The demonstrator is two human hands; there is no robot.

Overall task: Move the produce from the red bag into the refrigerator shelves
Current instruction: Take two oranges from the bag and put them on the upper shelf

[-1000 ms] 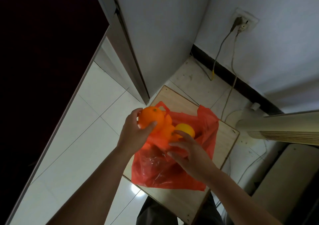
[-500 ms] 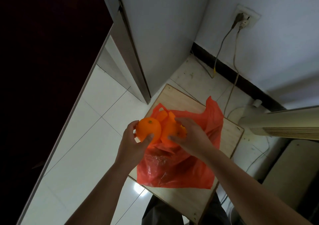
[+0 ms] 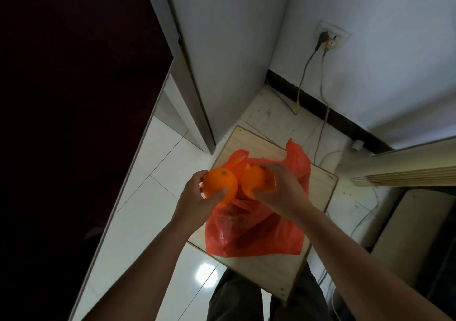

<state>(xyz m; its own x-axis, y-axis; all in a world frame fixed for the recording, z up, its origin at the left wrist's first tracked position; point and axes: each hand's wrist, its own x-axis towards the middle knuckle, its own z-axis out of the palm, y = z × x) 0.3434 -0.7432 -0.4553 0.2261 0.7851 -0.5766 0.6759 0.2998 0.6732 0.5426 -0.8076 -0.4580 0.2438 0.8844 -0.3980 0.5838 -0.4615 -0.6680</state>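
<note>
White floor tiles (image 3: 138, 212) meet a pale wall corner; a wooden board (image 3: 318, 185) rests across the person's lap and carries the red bag (image 3: 256, 234); a dark panel (image 3: 74, 98), possibly the refrigerator door, fills the left of the view; no shelf is visible.

Change of state: one second ago the right hand (image 3: 283, 192) lay spread over the bag mouth and held nothing; it now closes around a second orange (image 3: 254, 181) and has lifted it above the opening. The left hand (image 3: 197, 200) still grips the first orange (image 3: 220, 185), thumb and fingers wrapped around it; the two fruits sit side by side, touching or nearly so, just above the bag.

Task consequence: two pieces of produce are out of the bag and in hand; neither has reached a shelf; transfer to the refrigerator appears to be the next step.

Container status: the bag lies slack on the board with its mouth toward the wall; both hands and both oranges cover the opening; whether further produce remains inside cannot be determined.
</note>
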